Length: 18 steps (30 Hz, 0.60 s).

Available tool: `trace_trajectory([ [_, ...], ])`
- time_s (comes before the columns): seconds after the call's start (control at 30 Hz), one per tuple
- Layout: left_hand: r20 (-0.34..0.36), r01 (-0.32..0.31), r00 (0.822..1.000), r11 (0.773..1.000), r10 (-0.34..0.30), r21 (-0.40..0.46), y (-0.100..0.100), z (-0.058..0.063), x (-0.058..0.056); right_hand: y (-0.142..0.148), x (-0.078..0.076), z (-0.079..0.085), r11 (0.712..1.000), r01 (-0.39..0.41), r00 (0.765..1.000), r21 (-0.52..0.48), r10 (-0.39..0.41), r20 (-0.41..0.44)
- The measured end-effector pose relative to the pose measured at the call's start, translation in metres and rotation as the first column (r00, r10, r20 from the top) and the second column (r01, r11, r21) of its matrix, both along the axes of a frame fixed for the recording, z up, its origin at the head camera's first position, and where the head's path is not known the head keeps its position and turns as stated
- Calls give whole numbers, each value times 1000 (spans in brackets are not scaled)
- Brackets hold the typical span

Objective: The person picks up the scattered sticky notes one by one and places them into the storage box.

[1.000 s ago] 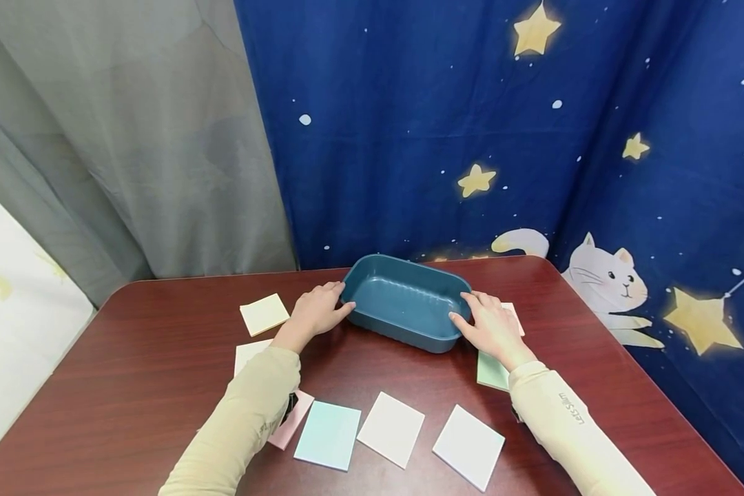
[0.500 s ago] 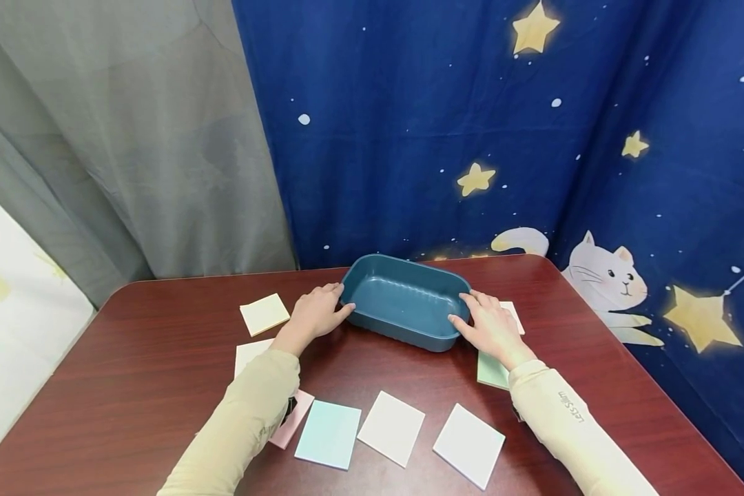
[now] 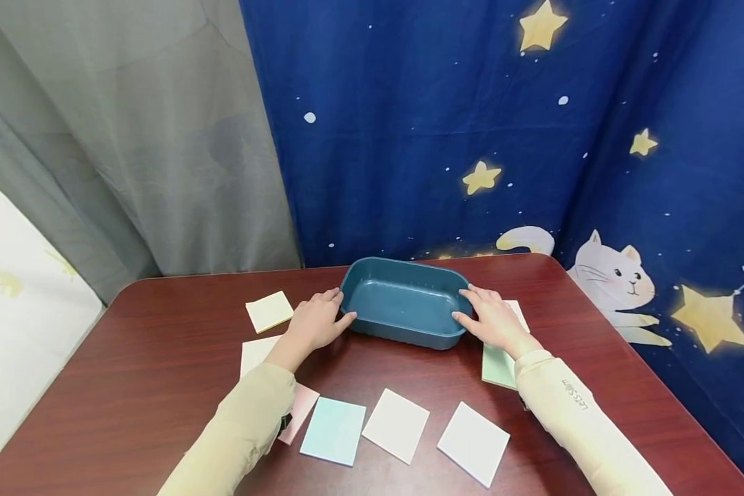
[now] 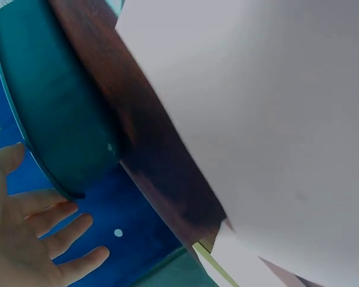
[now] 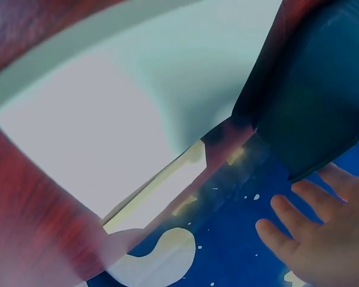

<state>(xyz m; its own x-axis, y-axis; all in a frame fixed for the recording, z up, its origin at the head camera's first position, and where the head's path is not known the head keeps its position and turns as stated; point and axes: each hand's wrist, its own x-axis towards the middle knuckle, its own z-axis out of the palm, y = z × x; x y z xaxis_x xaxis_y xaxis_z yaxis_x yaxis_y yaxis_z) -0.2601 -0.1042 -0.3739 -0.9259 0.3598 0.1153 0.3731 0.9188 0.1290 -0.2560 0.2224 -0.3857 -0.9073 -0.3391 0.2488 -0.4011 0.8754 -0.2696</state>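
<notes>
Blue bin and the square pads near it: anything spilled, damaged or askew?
Nothing looks spilled or damaged. The blue bin is turned askew to the back edge of the table, and the square pads lie at differing angles.

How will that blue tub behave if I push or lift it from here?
The blue tub will probably stay stiff: its walls stand up and its rim keeps an even rounded outline. It's likely light for its size, since it looks thin-walled and nothing shows inside. Tipping seems unlikely with that low, broad shape; it may slide easily, as the table looks smooth.
</notes>
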Motion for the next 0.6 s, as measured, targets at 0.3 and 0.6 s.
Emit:
trace_trajectory([
  [0.3,-18,22,1000,1000,-22,-17,-8,0,21,3,-10,4,997,-77,995,4,77,70],
  [0.6,-61,39,997,999,-41,-21,-13,1,44,3,-16,4,992,-124,984,1,122,126],
])
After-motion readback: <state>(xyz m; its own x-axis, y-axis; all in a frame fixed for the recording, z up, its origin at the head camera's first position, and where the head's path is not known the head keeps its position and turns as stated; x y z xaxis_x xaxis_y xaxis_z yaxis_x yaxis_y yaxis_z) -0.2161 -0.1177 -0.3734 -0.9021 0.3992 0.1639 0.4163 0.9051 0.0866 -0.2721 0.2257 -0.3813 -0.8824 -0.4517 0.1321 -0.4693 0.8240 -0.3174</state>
